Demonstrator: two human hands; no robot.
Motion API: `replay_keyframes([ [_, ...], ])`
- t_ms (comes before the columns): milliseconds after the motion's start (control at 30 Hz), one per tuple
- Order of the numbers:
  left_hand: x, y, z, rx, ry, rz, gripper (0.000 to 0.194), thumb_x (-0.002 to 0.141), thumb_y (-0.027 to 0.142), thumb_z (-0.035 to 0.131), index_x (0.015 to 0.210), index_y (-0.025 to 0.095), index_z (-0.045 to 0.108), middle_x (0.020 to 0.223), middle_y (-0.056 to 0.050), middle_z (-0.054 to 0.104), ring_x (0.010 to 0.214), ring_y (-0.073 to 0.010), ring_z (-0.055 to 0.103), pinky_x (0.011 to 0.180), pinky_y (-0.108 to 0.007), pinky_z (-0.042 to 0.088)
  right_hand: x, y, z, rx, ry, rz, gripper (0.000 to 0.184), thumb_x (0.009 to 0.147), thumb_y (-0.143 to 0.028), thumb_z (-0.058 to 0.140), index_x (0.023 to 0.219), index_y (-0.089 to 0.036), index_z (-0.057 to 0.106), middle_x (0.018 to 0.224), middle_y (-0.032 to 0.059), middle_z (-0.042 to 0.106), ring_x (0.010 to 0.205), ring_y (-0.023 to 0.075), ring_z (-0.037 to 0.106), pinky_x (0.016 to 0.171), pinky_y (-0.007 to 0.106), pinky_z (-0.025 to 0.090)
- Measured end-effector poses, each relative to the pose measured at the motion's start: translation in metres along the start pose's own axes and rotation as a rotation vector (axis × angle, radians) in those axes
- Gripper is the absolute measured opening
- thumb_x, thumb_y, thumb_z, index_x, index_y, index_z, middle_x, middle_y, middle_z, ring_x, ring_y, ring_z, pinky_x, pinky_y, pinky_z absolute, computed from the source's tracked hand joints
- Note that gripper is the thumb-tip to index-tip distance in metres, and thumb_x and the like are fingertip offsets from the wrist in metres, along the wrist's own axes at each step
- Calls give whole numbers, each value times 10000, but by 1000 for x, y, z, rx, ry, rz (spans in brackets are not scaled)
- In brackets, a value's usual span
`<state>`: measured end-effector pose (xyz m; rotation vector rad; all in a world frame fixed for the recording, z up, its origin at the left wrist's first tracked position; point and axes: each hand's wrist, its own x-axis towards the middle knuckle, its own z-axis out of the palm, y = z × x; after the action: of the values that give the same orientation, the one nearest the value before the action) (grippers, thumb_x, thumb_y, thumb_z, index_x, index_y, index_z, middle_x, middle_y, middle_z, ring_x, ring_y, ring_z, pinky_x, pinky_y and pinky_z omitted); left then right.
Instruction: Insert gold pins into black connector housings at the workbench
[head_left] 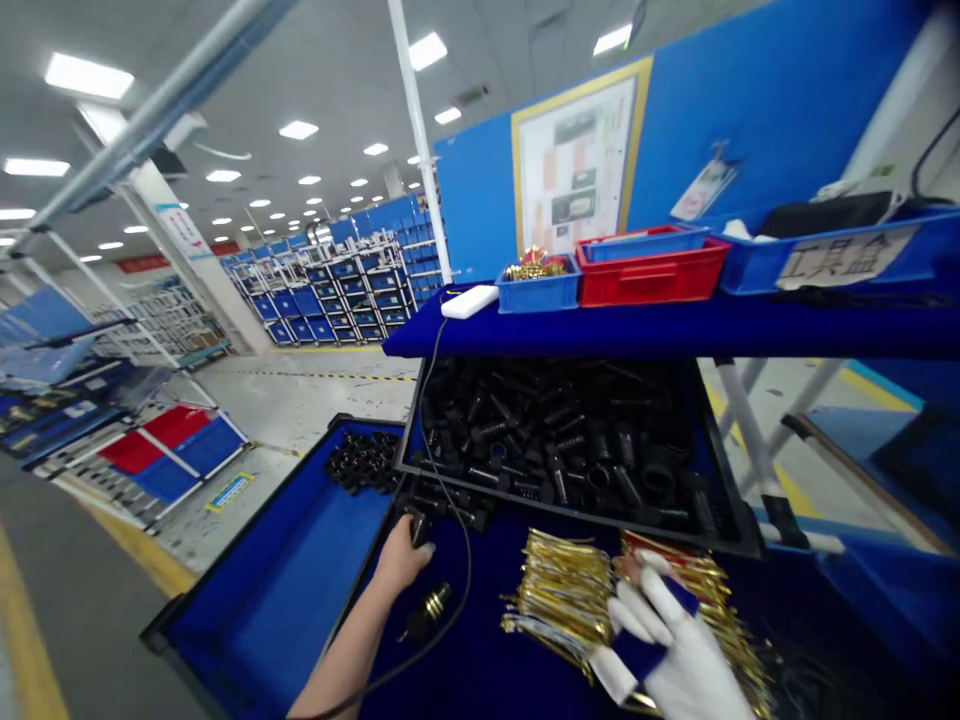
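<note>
My left hand (401,552), bare, is closed around a black plastic part (420,525) near the table's left side. Just below it lies a black cylindrical piece with gold rings (435,605), beside a thin cable (466,575). My right hand (671,640), in a white glove, reaches over bundles of gold-coloured metal strips. Its thumb and fingers are apart, and the fingertips touch or hover at the strips; I cannot tell which. One bundle (562,590) lies left of the glove, another bundle (720,590) with some red in it lies to the right.
A large tray (739,520) of black tubular parts stands behind the hands. Left is a blue bin (277,570) with small black rings (364,460) at its far end. The shelf (480,335) above holds a red box (649,280), blue boxes and a white block (470,301).
</note>
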<state>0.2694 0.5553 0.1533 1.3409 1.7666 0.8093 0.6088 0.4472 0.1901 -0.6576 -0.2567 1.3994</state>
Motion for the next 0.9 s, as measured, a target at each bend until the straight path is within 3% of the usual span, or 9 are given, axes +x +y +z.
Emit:
replay_keyframes([
  [100, -14, 14, 4, -237, -38, -38, 452, 793, 450, 748, 1106, 174, 575, 946, -80, 655, 769, -206, 662, 810, -406, 554, 3, -3, -10, 79, -32, 65, 224, 876, -400, 711, 833, -239, 561, 583, -80, 308, 423, 54, 255, 391, 193, 293],
  [167, -29, 25, 10, -496, -128, -118, 467, 855, 561, 661, 1110, 175, 592, 970, -81, 677, 723, -167, 657, 821, -399, 565, 0, -2, -6, 106, -45, 92, 217, 900, -396, 678, 846, -225, 556, 622, -80, 315, 429, 36, 203, 398, 177, 279],
  [267, -56, 42, 24, -1050, -389, -414, 426, 867, 540, 676, 1042, 153, 635, 1021, -91, 709, 781, -166, 690, 943, -444, 545, -14, 2, 6, 56, -107, 116, 221, 902, -401, 680, 889, -212, 565, 655, -80, 334, 446, 22, 173, 424, 183, 259],
  [333, -77, 50, 36, -1184, -499, -563, 364, 880, 494, 685, 983, 148, 640, 997, -89, 724, 752, -158, 694, 968, -474, 538, -26, 7, 12, -124, -156, 102, 259, 882, -434, 702, 908, -211, 572, 637, -75, 373, 448, 30, 220, 444, 207, 256],
  [467, -113, 62, 64, -1056, -559, -595, 361, 870, 486, 704, 994, 152, 647, 884, -57, 716, 617, -104, 630, 872, -413, 576, -43, 16, 14, -728, -117, 96, 337, 857, -509, 703, 939, -199, 600, 578, -60, 439, 457, 80, 320, 444, 226, 244],
  [533, -126, 71, 74, -1060, -612, -566, 509, 871, 618, 626, 1059, 146, 653, 862, -65, 704, 640, -130, 639, 847, -404, 577, -48, 18, 13, -961, -118, 31, 293, 867, -483, 675, 904, -199, 611, 651, -25, 527, 523, 115, 431, 494, 249, 349],
  [600, -134, 81, 82, -1057, -643, -552, 574, 859, 671, 595, 1069, 140, 654, 853, -68, 695, 664, -145, 645, 821, -386, 573, -52, 16, 14, -1110, -145, -99, 221, 875, -421, 644, 858, -202, 616, 780, 13, 618, 690, 164, 562, 674, 302, 467],
  [700, -143, 95, 88, -982, -592, -480, 589, 827, 682, 630, 1072, 147, 650, 828, -55, 684, 660, -140, 627, 751, -323, 553, -58, 12, 17, -1209, -173, -187, 172, 881, -368, 600, 817, -209, 599, 854, 25, 666, 825, 200, 618, 844, 341, 477],
  [900, -157, 103, 94, -892, -612, -353, 668, 824, 740, 577, 1104, 139, 658, 868, -79, 688, 705, -164, 620, 686, -293, 503, -63, 10, 17, -1199, -213, -157, 141, 895, -314, 574, 799, -211, 584, 817, 18, 696, 786, 189, 636, 821, 327, 479],
])
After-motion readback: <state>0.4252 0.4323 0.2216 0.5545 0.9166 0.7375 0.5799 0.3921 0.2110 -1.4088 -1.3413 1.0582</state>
